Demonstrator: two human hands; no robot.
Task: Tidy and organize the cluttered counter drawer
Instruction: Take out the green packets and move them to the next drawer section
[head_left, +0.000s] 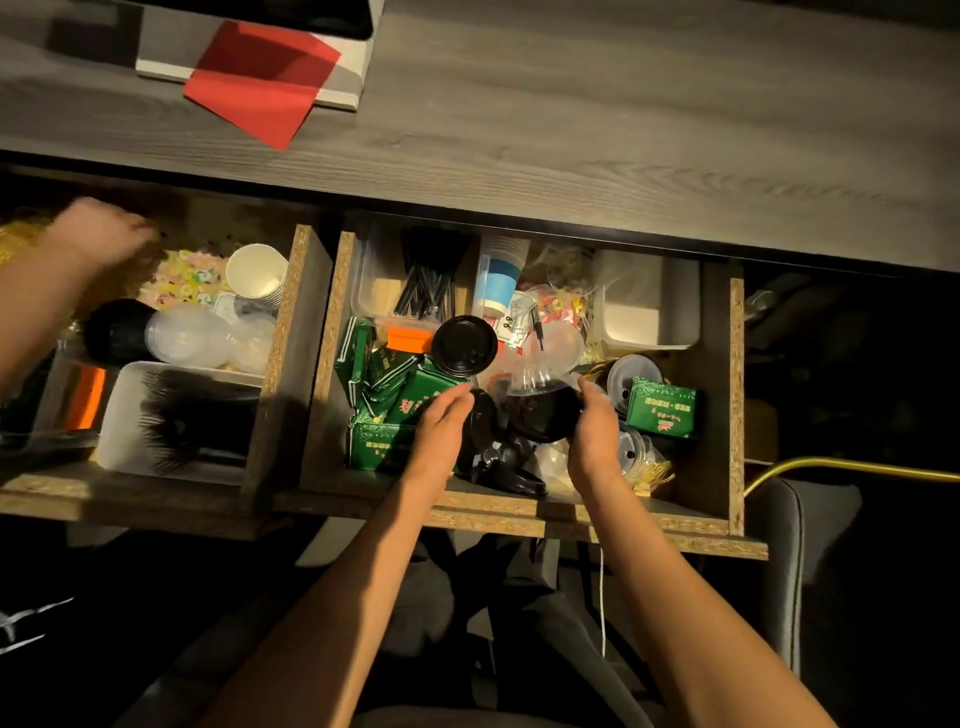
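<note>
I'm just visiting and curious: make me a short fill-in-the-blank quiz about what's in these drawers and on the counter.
1. The sheet of paper on the counter is ____.
2. The right hand holds a stack of black ____.
3. The tea packets beside the left hand are ____.
4. The white paper cups lie in the ____ drawer.

Missing words: red; lids; green; left

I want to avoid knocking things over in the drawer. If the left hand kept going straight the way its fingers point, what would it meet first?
Probably the black round lid: the left hand points up and slightly right over the green packets, and that lid lies just beyond its fingertips. Height is unclear, so it might pass above.
</note>
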